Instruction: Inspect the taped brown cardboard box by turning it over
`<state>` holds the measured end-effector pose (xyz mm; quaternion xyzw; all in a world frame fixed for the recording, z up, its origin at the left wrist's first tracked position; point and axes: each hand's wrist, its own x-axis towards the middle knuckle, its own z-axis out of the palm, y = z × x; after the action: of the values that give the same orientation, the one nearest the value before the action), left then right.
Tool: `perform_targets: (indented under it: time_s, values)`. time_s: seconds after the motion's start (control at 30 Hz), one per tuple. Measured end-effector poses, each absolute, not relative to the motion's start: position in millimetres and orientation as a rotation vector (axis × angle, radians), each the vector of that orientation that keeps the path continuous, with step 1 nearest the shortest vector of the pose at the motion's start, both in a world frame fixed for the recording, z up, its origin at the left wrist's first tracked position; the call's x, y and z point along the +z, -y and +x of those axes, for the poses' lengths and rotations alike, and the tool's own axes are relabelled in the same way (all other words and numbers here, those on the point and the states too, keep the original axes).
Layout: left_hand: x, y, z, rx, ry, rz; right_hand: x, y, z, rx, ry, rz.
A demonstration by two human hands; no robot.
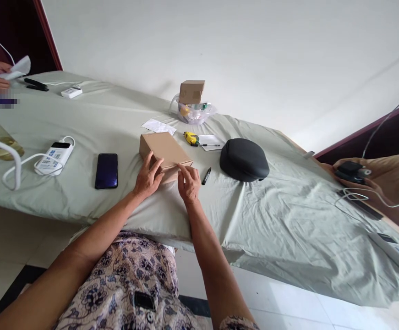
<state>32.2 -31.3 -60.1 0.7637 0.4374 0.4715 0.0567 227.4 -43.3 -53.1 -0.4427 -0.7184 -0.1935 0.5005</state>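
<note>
A closed-looking brown cardboard box (166,147) lies on the cloth in front of me. My left hand (147,178) grips its near left edge, with fingertips on the top and the thumb by the front side. At the near right corner, my right hand (189,183) pinches the box edge, its index finger reaching onto the lid and its other fingers curled. Part of the front side is hidden by my hands. Just right of that hand lies a black marker (206,176). A dark smartphone (106,171) is left of the box.
A black case (244,159), a yellow tape measure (191,138), papers (158,126) and a clear basket (196,115) holding a smaller box (191,91) stand around. A white power bank (55,158) with cable lies left. People's hands show at both sides.
</note>
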Motion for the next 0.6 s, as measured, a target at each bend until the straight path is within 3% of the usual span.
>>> perform_targets:
  time_s: [0.43, 0.6]
  values:
    - [-60, 22, 24, 1.462, -1.318, 2.046, -66, 29, 252, 0.158, 1.411, -1.355]
    - [-57, 19, 25, 1.368, -1.508, 1.886, -64, 29, 252, 0.297, 1.392, -1.48]
